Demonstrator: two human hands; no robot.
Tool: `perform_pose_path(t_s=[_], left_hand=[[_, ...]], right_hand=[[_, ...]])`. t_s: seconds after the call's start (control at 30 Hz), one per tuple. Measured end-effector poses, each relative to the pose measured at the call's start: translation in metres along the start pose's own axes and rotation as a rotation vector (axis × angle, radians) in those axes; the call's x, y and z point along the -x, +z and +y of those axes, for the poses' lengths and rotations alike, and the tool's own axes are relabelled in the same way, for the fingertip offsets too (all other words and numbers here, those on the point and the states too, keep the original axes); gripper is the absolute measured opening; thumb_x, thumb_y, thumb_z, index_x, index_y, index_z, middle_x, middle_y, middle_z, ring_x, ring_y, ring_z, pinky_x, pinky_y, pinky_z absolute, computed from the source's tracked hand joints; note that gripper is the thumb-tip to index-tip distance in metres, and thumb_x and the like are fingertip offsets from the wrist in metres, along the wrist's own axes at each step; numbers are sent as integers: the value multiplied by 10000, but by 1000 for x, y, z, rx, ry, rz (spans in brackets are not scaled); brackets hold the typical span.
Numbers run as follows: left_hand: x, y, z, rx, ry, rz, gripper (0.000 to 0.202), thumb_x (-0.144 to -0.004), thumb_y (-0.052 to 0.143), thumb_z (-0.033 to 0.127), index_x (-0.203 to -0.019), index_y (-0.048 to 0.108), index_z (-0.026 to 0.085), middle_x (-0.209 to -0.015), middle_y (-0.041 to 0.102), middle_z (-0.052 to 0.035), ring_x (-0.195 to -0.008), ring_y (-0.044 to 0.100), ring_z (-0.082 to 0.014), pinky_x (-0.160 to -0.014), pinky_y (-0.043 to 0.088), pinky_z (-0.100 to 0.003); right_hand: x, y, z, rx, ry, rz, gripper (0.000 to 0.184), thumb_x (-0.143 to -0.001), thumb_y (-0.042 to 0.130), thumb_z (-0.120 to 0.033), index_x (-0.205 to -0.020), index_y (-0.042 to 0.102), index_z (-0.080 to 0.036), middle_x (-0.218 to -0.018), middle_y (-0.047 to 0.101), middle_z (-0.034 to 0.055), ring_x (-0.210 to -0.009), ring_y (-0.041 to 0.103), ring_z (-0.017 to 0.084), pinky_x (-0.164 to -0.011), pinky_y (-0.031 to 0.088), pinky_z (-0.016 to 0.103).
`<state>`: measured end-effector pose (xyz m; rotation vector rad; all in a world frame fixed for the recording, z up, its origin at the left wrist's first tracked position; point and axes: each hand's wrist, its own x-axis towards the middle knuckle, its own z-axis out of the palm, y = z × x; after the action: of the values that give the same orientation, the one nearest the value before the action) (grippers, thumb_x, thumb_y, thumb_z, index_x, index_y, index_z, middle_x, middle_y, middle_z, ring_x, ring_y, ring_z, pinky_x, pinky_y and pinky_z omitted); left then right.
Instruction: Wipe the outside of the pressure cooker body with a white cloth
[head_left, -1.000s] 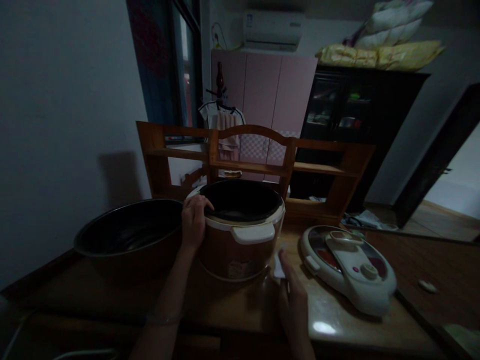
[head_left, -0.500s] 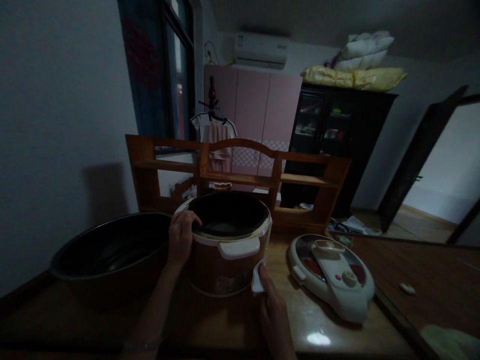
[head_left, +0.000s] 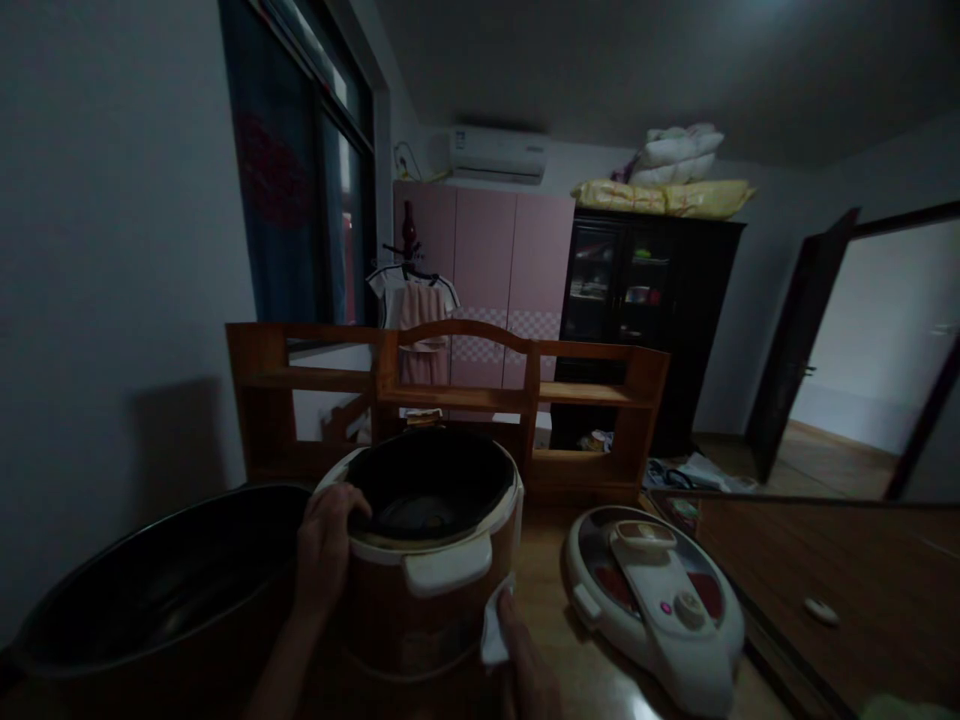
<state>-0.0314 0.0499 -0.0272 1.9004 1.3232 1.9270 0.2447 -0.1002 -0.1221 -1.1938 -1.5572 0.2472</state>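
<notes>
A round electric cooker (head_left: 427, 620) with a cream rim and brown body stands lidless on the wooden desk, its dark inside showing. My left hand (head_left: 326, 545) is closed over the cooker's left rim, thumb hooked over the inner edge. Against the lower right of the body, my right hand (head_left: 525, 660) pinches a white cloth (head_left: 494, 630). To the right lies the cooker's lid (head_left: 660, 605), with a handle, a knob and a pink button on top. Left of the cooker sits a large dark pot (head_left: 172, 570), close by my left forearm.
A low wooden shelf rack (head_left: 457, 396) rises along the back of the desk. Right of the desk, a brown surface (head_left: 847, 560) carries a small white object (head_left: 820, 611). A wall (head_left: 97, 300) closes off the left side.
The view has tilted up, so everything sits lower in the picture. My left hand stays on the rim, and my right hand still holds the cloth at the cooker's side.
</notes>
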Motion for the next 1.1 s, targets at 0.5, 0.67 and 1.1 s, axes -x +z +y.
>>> perform_pose_path(t_s=[0.5, 0.67, 1.1], left_hand=[[1, 1, -1, 45, -43, -8, 400, -964, 346, 443, -700, 567, 239, -908, 646, -55, -1092, 536, -246, -1047, 363, -385], [1, -1, -1, 42, -36, -13, 408, -969, 347, 440, -693, 568, 238, -919, 635, -59, -1078, 531, -247, -1052, 347, -403], [3, 1, -7, 38, -43, 16, 450, -974, 332, 458, -676, 588, 239, -936, 636, -62, -1066, 545, -247, -1031, 375, -398]], right_hand=[[-49, -141, 52, 18, 23, 156, 355, -973, 584, -411, -1305, 568, -286, -1338, 582, 82, -1139, 614, 237, -944, 543, 430], [-40, -137, 63, 13, 43, 176, 539, -933, 572, -332, -1420, 429, -510, -1326, 631, -25, -1161, 647, 240, -857, 616, 369], [-39, -109, 64, -32, 46, 323, 812, -893, 580, -333, -1473, 90, -620, -1451, 476, -152, -1192, 611, 276, -756, 660, 390]])
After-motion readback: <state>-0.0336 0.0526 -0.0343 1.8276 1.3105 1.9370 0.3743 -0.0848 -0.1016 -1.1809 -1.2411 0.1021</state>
